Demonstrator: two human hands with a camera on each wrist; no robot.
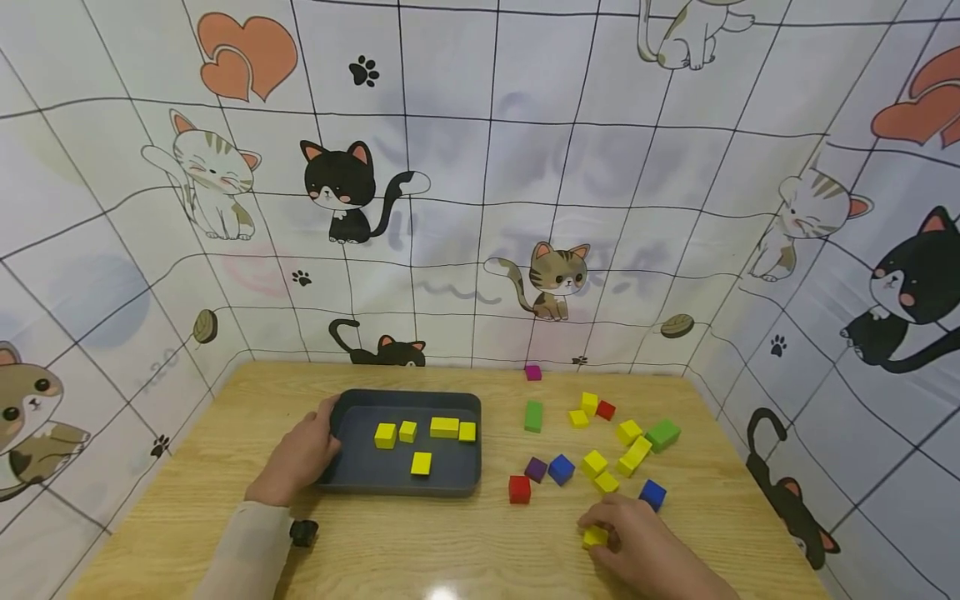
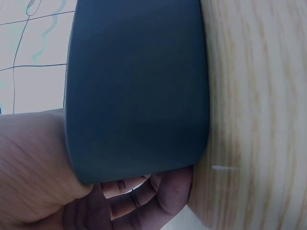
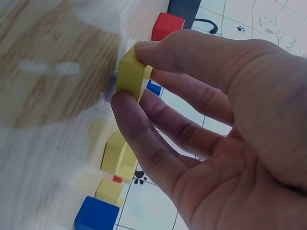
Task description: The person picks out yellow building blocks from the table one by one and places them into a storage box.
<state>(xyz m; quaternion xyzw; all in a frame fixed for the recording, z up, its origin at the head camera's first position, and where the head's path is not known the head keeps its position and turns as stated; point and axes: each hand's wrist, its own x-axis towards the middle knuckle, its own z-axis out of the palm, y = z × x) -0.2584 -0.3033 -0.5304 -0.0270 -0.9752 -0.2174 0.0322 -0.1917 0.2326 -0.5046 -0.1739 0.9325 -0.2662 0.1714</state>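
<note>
My right hand [image 1: 637,537] pinches a yellow block [image 1: 596,537] near the front of the table. In the right wrist view the thumb and fingertips press against opposite sides of that yellow block [image 3: 130,79]. With my left hand [image 1: 300,454] I grip the left edge of a dark grey tray [image 1: 360,475]. Close up in the left wrist view, the fingers [image 2: 172,191] curl at the end of the tray [image 2: 139,96]. Several yellow blocks lie apart inside the tray, among them a longer yellow block [image 1: 444,427].
Right of the tray lie a red block [image 1: 520,489], a purple block [image 1: 536,469], blue blocks [image 1: 561,469] [image 1: 652,495], green blocks [image 1: 533,417] [image 1: 663,436] and several yellow blocks [image 1: 594,463]. A magenta block [image 1: 533,372] sits by the cat-printed back wall [image 1: 450,333].
</note>
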